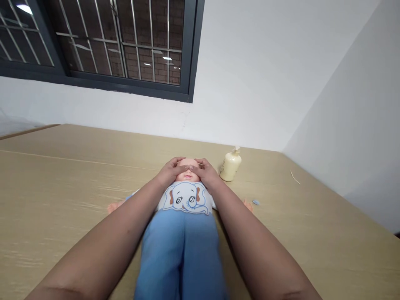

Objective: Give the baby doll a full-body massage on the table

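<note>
A baby doll (187, 176) lies on its back with its head away from me, in a white top with an elephant face (187, 198) and blue trousers (184, 246). My left hand (172, 170) curves round the left side of the doll's head. Round the other side is my right hand (203, 171). Both thumbs rest across the face and meet near the nose, covering the eyes; the forehead and mouth show between my hands. My forearms pass over the doll's outstretched arms, whose hands stick out at either side.
The doll lies on a wide wood-coloured table (78, 175). A cream pump bottle (230, 165) stands beyond my right hand. A small bluish piece (255, 202) and a thin pale strip (294, 177) lie farther right. White walls and a barred window (125, 46) bound the back.
</note>
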Demonstrator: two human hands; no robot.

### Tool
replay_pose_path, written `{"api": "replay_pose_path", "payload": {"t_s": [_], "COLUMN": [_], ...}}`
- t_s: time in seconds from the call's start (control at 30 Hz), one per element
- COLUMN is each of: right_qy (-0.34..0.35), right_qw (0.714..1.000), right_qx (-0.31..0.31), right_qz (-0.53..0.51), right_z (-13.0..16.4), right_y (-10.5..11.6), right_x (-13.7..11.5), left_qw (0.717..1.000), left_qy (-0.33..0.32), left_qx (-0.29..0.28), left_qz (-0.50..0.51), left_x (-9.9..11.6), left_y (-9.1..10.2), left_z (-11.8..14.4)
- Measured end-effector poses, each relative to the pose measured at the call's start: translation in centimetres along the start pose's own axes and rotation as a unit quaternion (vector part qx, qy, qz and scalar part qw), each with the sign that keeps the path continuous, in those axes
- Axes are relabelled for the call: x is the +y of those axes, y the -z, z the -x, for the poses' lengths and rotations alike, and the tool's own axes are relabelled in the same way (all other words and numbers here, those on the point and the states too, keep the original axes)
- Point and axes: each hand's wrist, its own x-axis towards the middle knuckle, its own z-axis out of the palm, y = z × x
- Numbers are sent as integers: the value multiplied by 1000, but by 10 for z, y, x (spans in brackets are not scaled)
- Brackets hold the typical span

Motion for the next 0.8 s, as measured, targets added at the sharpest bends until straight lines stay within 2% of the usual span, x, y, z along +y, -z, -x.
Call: {"api": "replay_pose_path", "payload": {"t_s": [0.1,0.23,0.4,0.53,0.6,0.73,0.8], "right_qy": [-7,-33,-40,-24,-12,24,37], "right_qw": [1000,999,994,986,982,976,973], "right_qx": [-5,-31,-101,-155,-151,-104,-85], "right_qz": [-3,-25,-25,58,113,189,213], "right_z": [-1,2,7,6,4,-1,-2], "right_y": [1,7,14,19,21,22,22], "right_x": [1,-1,-4,-2,1,4,5], "left_qw": [1000,999,994,991,990,984,980], "left_qy": [0,19,46,33,20,-15,-33], "left_qx": [11,-10,-89,-126,-122,-78,-77], "left_qz": [-2,25,41,-18,-62,-159,-181], "left_x": [-4,-6,1,4,4,3,3], "left_y": [0,6,13,15,17,18,18], "left_z": [-4,-3,7,10,9,3,1]}}
